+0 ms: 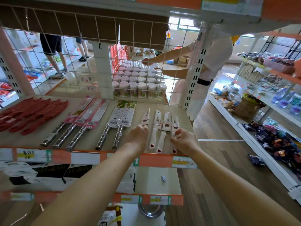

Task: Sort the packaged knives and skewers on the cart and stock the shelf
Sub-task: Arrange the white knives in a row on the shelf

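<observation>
Several white-handled knives lie in a row on the shelf [24,141]. My left hand [138,136] lies over the handle of the leftmost white knife [145,119] and holds it. My right hand [183,140] pinches the rightmost white knife [174,123] at its handle. Two more white knives [158,132] lie between my hands. Left of them lie two steel-handled knives in white sleeves [119,126], three steel-handled knives in pink sleeves [81,126] and a group of red knives [31,113].
A wire grid [81,62] backs the shelf, with heart-lidded jars [140,82] behind it. A person in white [211,62] stands at the shelf's far right. A second shelf unit with snacks and bottles [268,119] runs along the right. Lower shelves hold black-and-white boxes [48,173].
</observation>
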Demonstrator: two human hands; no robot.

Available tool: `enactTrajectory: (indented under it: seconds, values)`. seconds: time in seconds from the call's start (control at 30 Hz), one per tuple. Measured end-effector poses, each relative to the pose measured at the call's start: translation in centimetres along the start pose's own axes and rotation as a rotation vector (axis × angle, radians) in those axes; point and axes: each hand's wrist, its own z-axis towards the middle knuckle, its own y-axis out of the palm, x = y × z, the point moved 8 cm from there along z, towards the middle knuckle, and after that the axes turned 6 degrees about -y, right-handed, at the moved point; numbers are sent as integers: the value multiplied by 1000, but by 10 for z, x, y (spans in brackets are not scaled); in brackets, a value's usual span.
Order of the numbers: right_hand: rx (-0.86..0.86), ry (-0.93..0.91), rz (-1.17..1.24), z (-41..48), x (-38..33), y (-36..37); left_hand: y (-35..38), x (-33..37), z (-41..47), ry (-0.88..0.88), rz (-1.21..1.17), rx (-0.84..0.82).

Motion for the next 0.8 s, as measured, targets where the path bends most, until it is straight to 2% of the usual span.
enactTrajectory:
  seconds: [0.2,0.43,0.63,0.8]
  values:
    - [2,5,-25,-1,-1,1,1,-2,2,58,-57,-23]
    - [38,-10,-24,0,-3,1,11,-20,8,-118,-164,-101]
    - [51,-10,9,0,-2,3,9,-8,7,-42,-167,-76]
    - [56,-43,-106,0,-4,8,9,-1,8,-2,-190,-53]
